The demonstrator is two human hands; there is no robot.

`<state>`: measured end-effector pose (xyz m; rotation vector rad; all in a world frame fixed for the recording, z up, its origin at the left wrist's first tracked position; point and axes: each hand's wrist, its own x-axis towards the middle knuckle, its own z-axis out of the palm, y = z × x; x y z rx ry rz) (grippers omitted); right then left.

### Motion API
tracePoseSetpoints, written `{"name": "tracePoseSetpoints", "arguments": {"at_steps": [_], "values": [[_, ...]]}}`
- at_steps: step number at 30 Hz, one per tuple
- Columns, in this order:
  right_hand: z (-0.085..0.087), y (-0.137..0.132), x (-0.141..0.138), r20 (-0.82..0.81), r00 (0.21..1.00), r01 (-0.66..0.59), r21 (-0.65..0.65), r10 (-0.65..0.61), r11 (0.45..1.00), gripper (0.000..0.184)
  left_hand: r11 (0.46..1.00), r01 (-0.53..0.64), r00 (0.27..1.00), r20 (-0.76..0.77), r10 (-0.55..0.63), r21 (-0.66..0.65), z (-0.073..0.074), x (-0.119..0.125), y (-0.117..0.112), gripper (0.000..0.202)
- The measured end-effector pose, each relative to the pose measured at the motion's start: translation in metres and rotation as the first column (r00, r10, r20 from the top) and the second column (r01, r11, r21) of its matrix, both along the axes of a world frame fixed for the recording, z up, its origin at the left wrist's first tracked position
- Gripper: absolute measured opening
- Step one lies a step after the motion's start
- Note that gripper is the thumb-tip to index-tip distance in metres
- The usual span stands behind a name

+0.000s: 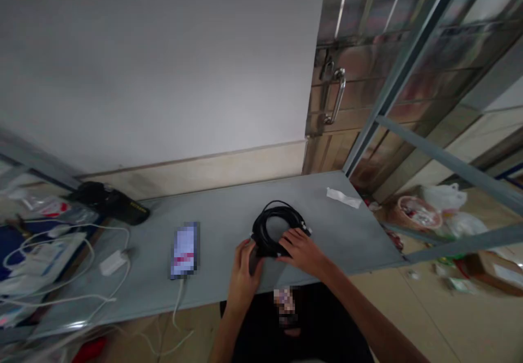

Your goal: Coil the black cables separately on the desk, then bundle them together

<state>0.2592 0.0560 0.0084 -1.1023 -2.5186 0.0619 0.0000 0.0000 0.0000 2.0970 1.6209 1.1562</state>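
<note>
A coil of black cable lies on the grey table near its front edge. My right hand rests on the coil's near right side, fingers curled over the strands. My left hand grips the coil's near left part, fingers closed round it. Both hands hold the coil down on the table top.
A phone with a lit screen lies left of the coil, a white cable running from it over the front edge. A white charger, white wires and a black object are at the left. A scrap of white paper lies at the back right. A metal door stands behind.
</note>
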Motion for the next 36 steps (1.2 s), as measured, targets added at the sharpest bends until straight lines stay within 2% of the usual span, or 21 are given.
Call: {"name": "tracePoseSetpoints", "arguments": {"at_steps": [8, 11, 13, 16, 18, 21, 25, 36], "values": [[-0.005, 0.004, 0.093, 0.07, 0.977, 0.198, 0.031, -0.2, 0.98, 0.028, 0.992, -0.056, 0.997, -0.038, 0.06, 0.11, 0.006, 0.004, 0.0, 0.031], [-0.007, 0.004, 0.111, 0.078, 0.965, 0.249, 0.041, -0.252, 0.967, 0.027, 0.99, -0.053, 0.997, -0.05, 0.06, 0.129, 0.006, 0.004, 0.0, 0.03], [-0.009, 0.0, 0.114, 0.061, 0.956, 0.285, 0.043, -0.287, 0.958, 0.035, 0.99, -0.056, 0.997, -0.055, 0.063, 0.133, 0.005, 0.003, -0.001, 0.029], [-0.014, -0.012, 0.11, -0.042, 0.928, 0.371, 0.041, -0.37, 0.928, 0.066, 0.989, -0.065, 0.996, -0.058, 0.074, 0.133, 0.003, 0.004, -0.001, 0.028], [-0.018, -0.022, 0.11, -0.133, 0.896, 0.432, 0.039, -0.424, 0.901, 0.085, 0.988, -0.075, 0.995, -0.06, 0.084, 0.134, 0.002, 0.004, -0.001, 0.028], [-0.022, -0.036, 0.117, -0.255, 0.828, 0.526, 0.045, -0.499, 0.849, 0.099, 0.987, -0.074, 0.994, -0.064, 0.084, 0.14, 0.001, 0.003, -0.002, 0.026], [-0.025, -0.046, 0.131, -0.34, 0.752, 0.608, 0.029, -0.564, 0.793, 0.103, 0.986, -0.058, 0.995, -0.07, 0.07, 0.158, 0.002, 0.002, -0.004, 0.023], [-0.025, -0.046, 0.133, -0.383, 0.752, 0.578, -0.008, -0.536, 0.816, 0.092, 0.979, -0.068, 0.992, -0.087, 0.086, 0.191, 0.0, 0.002, -0.002, 0.024]]}}
